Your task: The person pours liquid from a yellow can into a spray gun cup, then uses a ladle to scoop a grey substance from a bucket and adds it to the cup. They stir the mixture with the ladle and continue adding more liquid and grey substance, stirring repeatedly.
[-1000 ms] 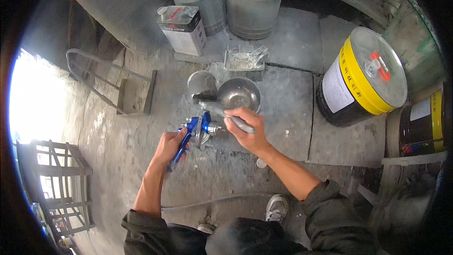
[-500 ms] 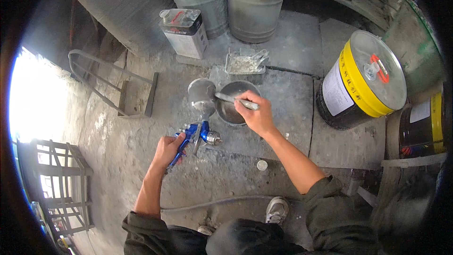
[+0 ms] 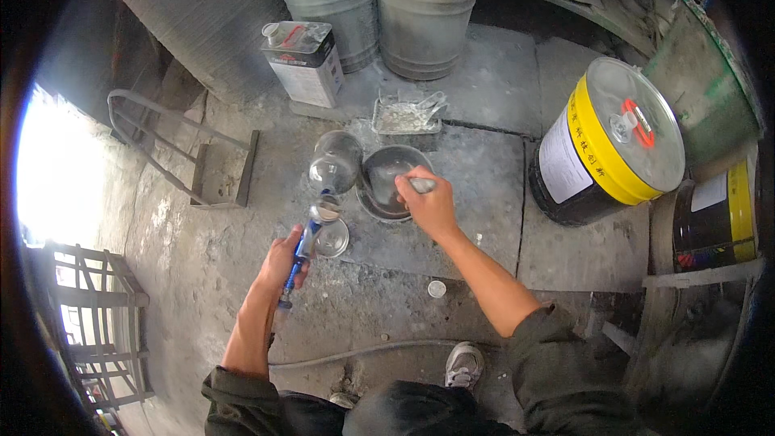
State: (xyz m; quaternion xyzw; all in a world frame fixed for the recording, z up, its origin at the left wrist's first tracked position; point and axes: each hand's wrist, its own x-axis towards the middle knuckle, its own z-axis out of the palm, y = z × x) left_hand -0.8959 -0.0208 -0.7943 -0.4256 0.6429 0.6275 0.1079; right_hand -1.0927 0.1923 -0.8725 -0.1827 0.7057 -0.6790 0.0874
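My left hand point(image 3: 284, 262) is closed around the grip of a blue spray gun point(image 3: 299, 250). The gun's metal cup point(image 3: 337, 153) points away from me. In my right hand point(image 3: 428, 202), the fingers grip a brush point(image 3: 421, 185); its pale handle end shows and its bristles are hidden by the hand. This hand is over a round metal bowl point(image 3: 373, 203) on the floor, just right of the cup. A round shiny lid or dish point(image 3: 332, 240) lies beside the gun, partly covered by it.
A tray with whitish residue point(image 3: 395, 121) sits beyond the bowl. Behind are a rectangular can point(image 3: 307, 73) and two grey drums point(image 3: 428, 16). A black-and-yellow drum point(image 3: 597, 145) stands right. Left is a metal-framed stand point(image 3: 222, 173). A hose point(image 3: 355, 355) crosses near my shoes.
My right hand has drawn the brush back from the gun's cup and tipped it more upright over the bowl. My left hand has turned the spray gun, uncovering the round lid or dish.
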